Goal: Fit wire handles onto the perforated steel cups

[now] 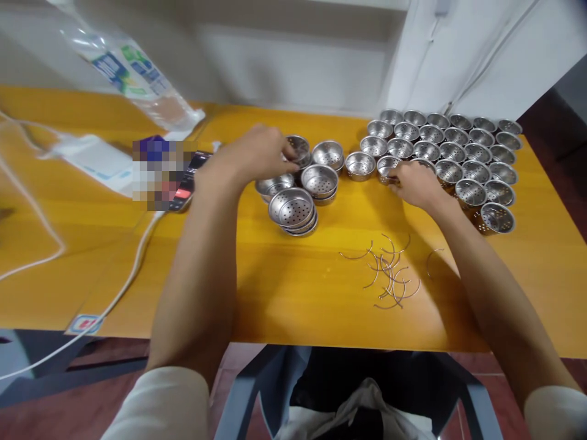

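Note:
My left hand (263,153) reaches to the back of a group of stacked perforated metal cups, its fingers closed on the rim of a cup (300,146). Beside it stand a stack of shallow perforated lids or cups (291,208) and another stack (320,181). My right hand (417,183) is closed at the near rim of a perforated metal cup (387,165), fingertips pinched there. That cup stands at the left side of rows of similar cups (452,153). Below, several thin curved wire pieces (389,275) lie loosely on the table.
On the yellow table (284,293) at left are a clear plastic package (142,79), a white box-like pack (96,162), a phone (188,180) and white cables (137,256). A wall closes off the back. A grey chair (243,391) stands at the front edge.

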### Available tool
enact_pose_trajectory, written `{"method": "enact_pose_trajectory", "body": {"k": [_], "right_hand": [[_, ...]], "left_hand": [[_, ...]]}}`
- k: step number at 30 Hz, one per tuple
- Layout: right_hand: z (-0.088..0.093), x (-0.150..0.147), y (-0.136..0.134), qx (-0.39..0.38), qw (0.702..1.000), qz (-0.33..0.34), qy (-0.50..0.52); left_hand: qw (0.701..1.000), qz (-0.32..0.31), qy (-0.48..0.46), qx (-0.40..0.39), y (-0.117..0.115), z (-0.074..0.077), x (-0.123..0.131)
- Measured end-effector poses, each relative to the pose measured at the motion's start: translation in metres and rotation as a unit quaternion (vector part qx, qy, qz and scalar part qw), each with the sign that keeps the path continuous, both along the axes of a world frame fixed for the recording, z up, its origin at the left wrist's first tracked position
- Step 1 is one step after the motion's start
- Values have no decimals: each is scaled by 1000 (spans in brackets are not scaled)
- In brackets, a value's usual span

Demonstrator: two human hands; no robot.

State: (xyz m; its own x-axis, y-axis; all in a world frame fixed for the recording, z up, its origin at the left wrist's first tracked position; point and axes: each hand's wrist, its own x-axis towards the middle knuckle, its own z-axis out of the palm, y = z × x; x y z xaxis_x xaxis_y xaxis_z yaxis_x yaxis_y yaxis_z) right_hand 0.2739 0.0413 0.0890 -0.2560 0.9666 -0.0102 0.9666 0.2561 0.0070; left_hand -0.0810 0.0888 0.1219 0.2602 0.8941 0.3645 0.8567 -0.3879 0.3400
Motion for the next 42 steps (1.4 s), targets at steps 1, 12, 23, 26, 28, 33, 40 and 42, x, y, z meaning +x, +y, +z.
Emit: {"method": "enact_pose_trajectory", "body": {"k": [1,12,23,26,28,33,40,42], "right_hand": [[-2,-1,1,7,1000,-9,-10],[36,-14,-53,159,885,222,377],[67,-40,-80,-228,554,-38,800],[61,-46,-79,-235,516,-51,822],[59,-46,-77,-238,507,-47,827],[69,-29,-75,-311,542,-12,780],[65,-21,-73,-376,547,-3,748],[60,-25,-72,-352,536,-1,767]], "left_hand": [[999,-15,30,1,-4,9,3],[951,-298,-77,28,-61,16,92],[952,-216,-10,215,-79,-5,122],[954,-208,-33,215,-79,-10,123],[953,-213,-51,210,-81,-10,123],[952,-251,-38,172,-90,4,121],[953,-250,8,168,-98,9,118],[947,-273,26,167,-97,10,117]]}}
